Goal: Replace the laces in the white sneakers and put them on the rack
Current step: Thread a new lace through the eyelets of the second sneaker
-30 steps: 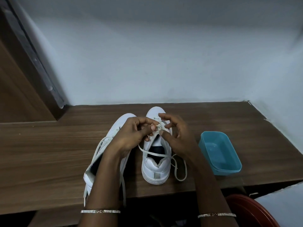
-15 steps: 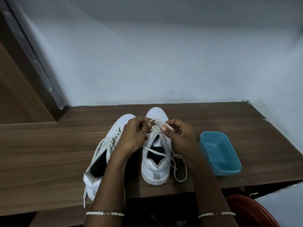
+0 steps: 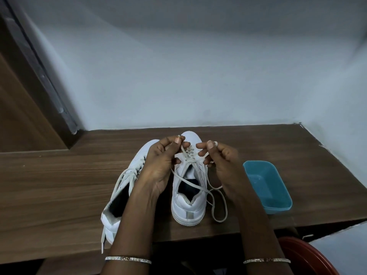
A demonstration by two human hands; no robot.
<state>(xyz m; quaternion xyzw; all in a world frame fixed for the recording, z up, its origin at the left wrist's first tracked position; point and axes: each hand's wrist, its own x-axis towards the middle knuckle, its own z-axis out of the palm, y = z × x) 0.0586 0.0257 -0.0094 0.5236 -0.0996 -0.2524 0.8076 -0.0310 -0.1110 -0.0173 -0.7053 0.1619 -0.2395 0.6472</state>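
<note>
Pinching ends of flat white lace in curled left fingers and right fingers, over white leather sneaker on brown wooden table. Could tug unevenly, lose an end, or snag the slack loop.

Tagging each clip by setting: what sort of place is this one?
Likely a home, though not certain: a wooden counter fitted into a corner of plain pale walls, a wooden panel at left, and a blue plastic tub near the sneakers.
</note>
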